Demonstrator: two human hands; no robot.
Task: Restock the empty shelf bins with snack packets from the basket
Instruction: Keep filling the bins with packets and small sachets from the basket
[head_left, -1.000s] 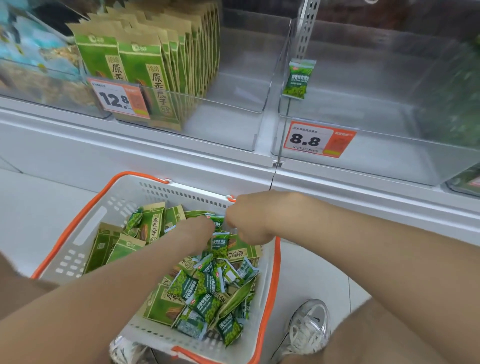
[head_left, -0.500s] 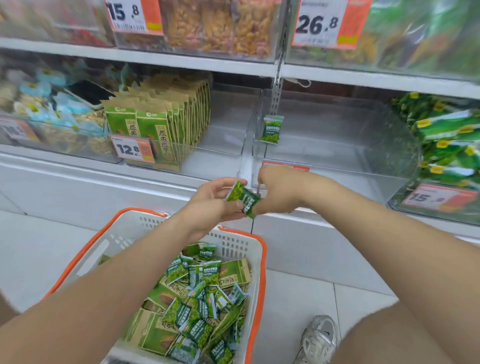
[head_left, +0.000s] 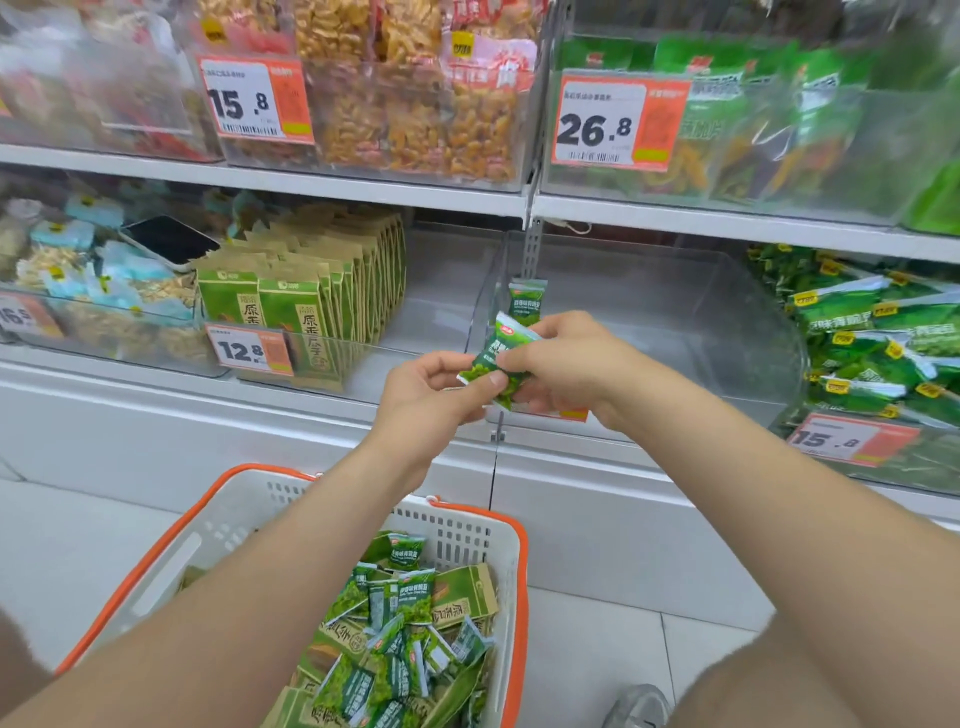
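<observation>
Holding a few green packets (head_left: 500, 356) between both hands, I pinch them from either side: my left hand (head_left: 431, 397) has its thumb and fingers curled on the lower end, and my right hand (head_left: 569, 364) grips the upper end. They are in the air, just in front of the clear bin (head_left: 675, 332), where a lone packet (head_left: 527, 301) stands by the left wall. Below, the basket (head_left: 501, 525) holds a pile (head_left: 400, 654) of more.
</observation>
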